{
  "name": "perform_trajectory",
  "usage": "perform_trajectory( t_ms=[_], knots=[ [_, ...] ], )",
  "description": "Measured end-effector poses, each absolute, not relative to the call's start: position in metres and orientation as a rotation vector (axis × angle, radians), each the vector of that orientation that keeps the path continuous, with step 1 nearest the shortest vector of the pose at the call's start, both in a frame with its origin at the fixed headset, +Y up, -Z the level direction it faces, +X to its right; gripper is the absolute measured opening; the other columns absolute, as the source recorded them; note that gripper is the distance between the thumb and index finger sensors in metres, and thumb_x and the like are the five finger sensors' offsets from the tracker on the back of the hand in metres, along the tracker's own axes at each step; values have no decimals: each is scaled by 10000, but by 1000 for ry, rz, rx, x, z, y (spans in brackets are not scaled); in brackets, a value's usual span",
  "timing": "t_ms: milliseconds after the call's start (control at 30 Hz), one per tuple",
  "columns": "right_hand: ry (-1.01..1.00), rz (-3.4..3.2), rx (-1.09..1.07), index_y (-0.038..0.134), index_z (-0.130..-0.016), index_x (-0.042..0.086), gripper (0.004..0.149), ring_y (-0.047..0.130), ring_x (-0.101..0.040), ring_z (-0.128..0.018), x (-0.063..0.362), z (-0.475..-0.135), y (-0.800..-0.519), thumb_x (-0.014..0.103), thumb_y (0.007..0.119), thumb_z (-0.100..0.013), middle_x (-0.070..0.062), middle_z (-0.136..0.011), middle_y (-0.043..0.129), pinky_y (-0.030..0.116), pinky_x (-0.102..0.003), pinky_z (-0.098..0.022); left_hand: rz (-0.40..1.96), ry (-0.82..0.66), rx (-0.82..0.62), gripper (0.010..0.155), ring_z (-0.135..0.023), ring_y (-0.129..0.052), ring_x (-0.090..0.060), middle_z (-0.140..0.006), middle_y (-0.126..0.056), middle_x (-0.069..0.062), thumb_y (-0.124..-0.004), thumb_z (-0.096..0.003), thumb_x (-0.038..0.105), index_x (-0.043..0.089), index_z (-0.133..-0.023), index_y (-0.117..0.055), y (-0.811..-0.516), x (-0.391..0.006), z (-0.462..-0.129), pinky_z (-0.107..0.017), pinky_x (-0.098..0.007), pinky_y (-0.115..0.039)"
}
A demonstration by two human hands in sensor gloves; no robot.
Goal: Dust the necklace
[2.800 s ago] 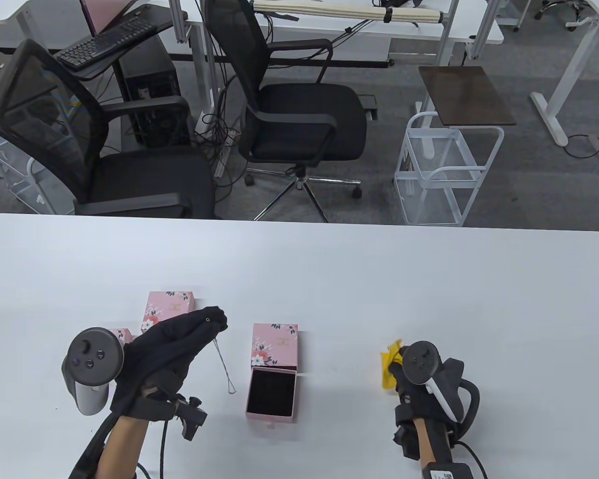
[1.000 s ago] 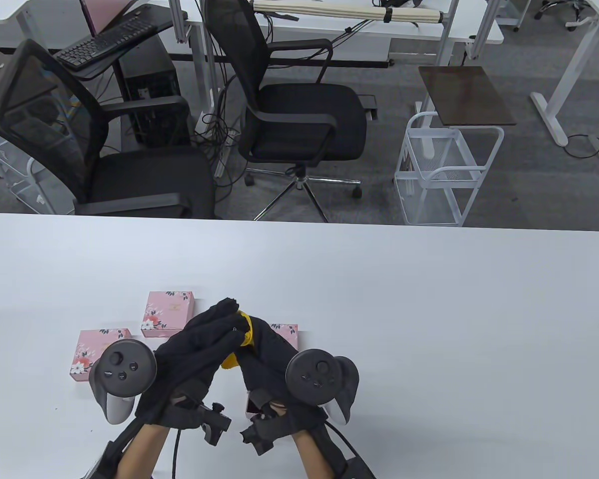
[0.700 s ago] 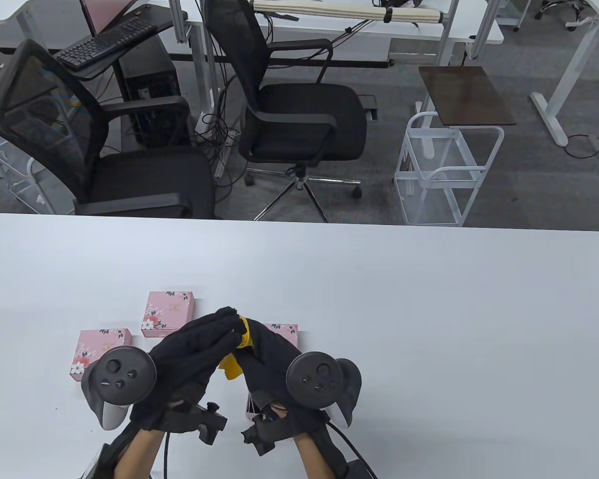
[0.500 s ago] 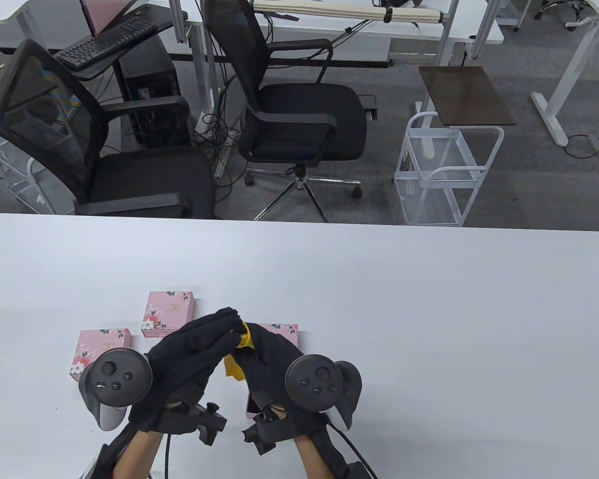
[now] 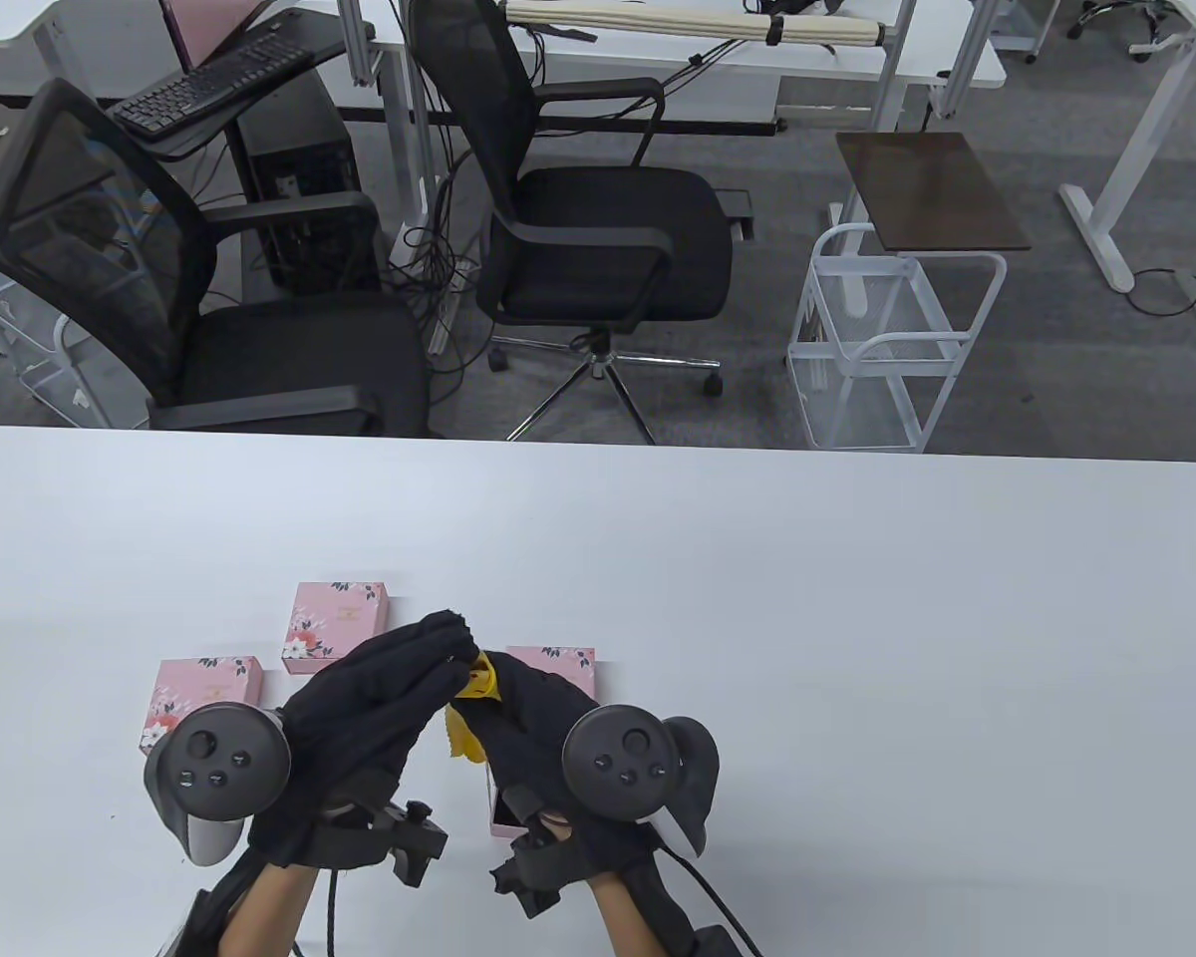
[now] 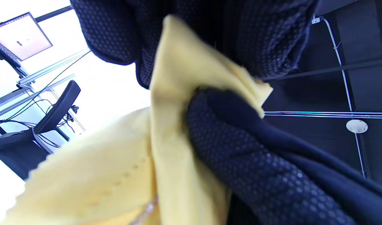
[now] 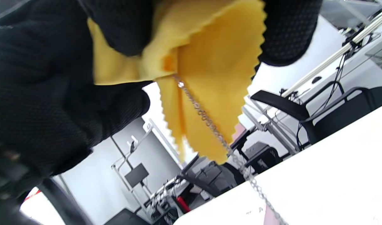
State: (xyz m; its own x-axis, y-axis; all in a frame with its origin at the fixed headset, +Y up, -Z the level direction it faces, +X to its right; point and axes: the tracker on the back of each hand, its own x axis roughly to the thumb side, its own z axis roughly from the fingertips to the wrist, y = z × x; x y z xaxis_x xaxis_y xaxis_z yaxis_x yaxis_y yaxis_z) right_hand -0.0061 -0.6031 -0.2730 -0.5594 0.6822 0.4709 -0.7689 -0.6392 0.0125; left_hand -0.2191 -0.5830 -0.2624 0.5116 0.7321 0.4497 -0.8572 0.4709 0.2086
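While the left hand (image 5: 359, 718) pinches the top of the necklace (image 7: 209, 125) above the table (image 5: 857, 618), the right hand (image 5: 528, 718) grips the yellow cloth (image 5: 465, 733) folded around the chain just below that pinch. In the right wrist view the chain hangs out of the fold, over the pink jewellery box (image 5: 558, 666). To wipe well, the right hand should probably squeeze lightly and slide the cloth down the chain, with the left keeping it taut; a hard tug could snap the fine links.
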Motion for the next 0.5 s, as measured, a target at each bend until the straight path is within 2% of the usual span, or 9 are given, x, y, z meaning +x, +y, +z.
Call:
perform_trajectory(
  t_ms=[67, 133, 333, 500],
  knots=[
    [-229, 2222, 573, 671, -1042, 52, 442, 910, -428, -696, -7, -273, -603, 259, 719, -655, -222, -909, 858, 750, -550, -559, 1000, -323, 437, 375, -834, -963, -242, -918, -995, -22, -875, -512, 484, 305, -832, -952, -583, -219, -262, -616, -501, -800],
    [-245, 2230, 562, 685, -1034, 67, 434, 916, -423, -689, -8, -273, -604, 252, 731, -645, -215, -902, 866, 755, -546, -555, 998, -335, 433, 374, -834, -962, -244, -919, -994, -24, -873, -516, 481, 303, -834, -952, -582, -220, -261, -617, -505, -798],
    [-256, 2230, 543, 791, -921, 101, 408, 966, -364, -571, -7, -277, -610, 386, 766, -629, -143, -754, 955, 792, -514, -506, 992, -339, 451, 372, -832, -965, -240, -915, -998, -19, -872, -514, 479, 304, -832, -953, -580, -221, -261, -618, -506, -798],
    [-155, 2230, 570, 714, -1010, 60, 424, 926, -424, -679, -11, -277, -609, 274, 742, -646, -213, -881, 885, 753, -558, -559, 1006, -339, 455, 370, -828, -967, -238, -911, -1000, -20, -872, -516, 476, 301, -831, -955, -580, -223, -259, -616, -505, -800]
  ],
)
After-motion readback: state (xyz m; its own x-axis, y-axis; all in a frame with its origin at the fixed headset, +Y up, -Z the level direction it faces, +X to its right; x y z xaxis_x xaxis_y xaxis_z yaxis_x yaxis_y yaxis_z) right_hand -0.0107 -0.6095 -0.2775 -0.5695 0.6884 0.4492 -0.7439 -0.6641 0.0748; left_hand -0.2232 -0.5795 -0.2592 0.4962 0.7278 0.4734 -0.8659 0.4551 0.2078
